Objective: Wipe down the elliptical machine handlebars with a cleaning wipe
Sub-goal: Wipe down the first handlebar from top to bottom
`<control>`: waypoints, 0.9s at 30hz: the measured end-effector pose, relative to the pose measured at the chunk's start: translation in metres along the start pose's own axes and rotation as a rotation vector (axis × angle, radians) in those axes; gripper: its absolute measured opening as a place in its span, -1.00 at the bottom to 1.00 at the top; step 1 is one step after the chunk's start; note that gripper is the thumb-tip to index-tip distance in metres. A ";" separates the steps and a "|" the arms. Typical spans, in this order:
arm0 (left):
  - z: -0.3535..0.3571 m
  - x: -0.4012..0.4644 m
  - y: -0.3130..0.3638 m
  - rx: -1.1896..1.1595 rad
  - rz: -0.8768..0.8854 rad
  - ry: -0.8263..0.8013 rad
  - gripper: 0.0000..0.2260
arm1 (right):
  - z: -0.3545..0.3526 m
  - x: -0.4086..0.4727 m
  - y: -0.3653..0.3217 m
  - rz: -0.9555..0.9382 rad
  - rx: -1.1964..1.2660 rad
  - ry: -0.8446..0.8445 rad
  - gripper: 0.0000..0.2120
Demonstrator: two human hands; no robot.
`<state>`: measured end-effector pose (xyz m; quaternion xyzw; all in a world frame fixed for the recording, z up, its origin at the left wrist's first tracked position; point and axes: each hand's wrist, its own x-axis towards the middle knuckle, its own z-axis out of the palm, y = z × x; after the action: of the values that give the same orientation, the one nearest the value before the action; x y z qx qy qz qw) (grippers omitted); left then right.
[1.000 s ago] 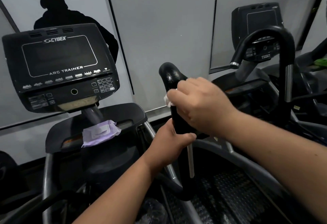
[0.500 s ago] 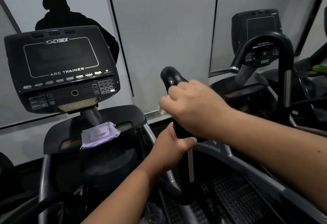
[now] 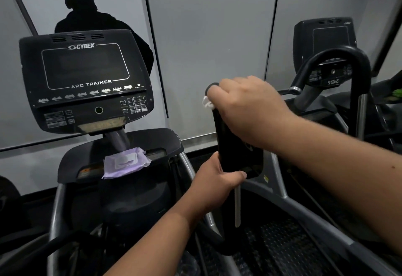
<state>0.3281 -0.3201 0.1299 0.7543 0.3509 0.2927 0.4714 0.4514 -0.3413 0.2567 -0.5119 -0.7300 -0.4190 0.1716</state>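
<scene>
1 wipe [image 3: 206, 102] under R hand [image 3: 250, 110] fingers, on handlebar [image 3: 224, 140].

wipe pack [image 3: 126, 162] on shelf [image 3: 161, 139] below console [image 3: 84, 79]

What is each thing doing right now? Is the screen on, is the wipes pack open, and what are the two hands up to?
Console screen: dark, off.
Wipes pack: lies on the console shelf, flap looks closed.
Cleaning wipe: bunched under the right hand, pressed on the handlebar.
Right hand: curled round the wipe near the handlebar's top.
Left hand: grips the handlebar's lower end.
Handlebar: upright, held by both hands.
</scene>
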 end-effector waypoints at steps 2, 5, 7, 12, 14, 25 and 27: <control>0.000 0.000 0.001 0.011 0.008 0.018 -0.71 | 0.005 -0.020 -0.012 -0.040 0.070 0.029 -0.95; 0.000 0.000 0.002 0.004 0.009 0.020 -0.71 | 0.005 -0.026 -0.012 -0.076 0.117 0.021 -0.94; 0.000 0.000 -0.001 -0.023 -0.012 0.016 -0.71 | 0.008 -0.009 0.000 0.048 0.156 0.103 -0.91; 0.003 0.001 -0.002 -0.003 0.005 0.036 -0.72 | 0.010 -0.028 -0.019 0.105 0.217 0.059 -0.87; 0.002 0.002 -0.002 -0.013 0.013 0.049 -0.74 | 0.008 -0.027 -0.017 0.074 0.215 0.032 -0.89; 0.003 0.005 -0.006 -0.064 0.035 0.047 -0.73 | 0.012 -0.023 -0.020 0.384 0.327 0.180 -0.95; 0.003 0.005 -0.009 -0.087 0.042 0.024 -0.81 | 0.018 -0.009 -0.006 0.482 0.322 0.166 -0.92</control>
<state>0.3314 -0.3147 0.1208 0.7366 0.3276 0.3265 0.4935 0.4524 -0.3333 0.2376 -0.6007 -0.6277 -0.2857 0.4043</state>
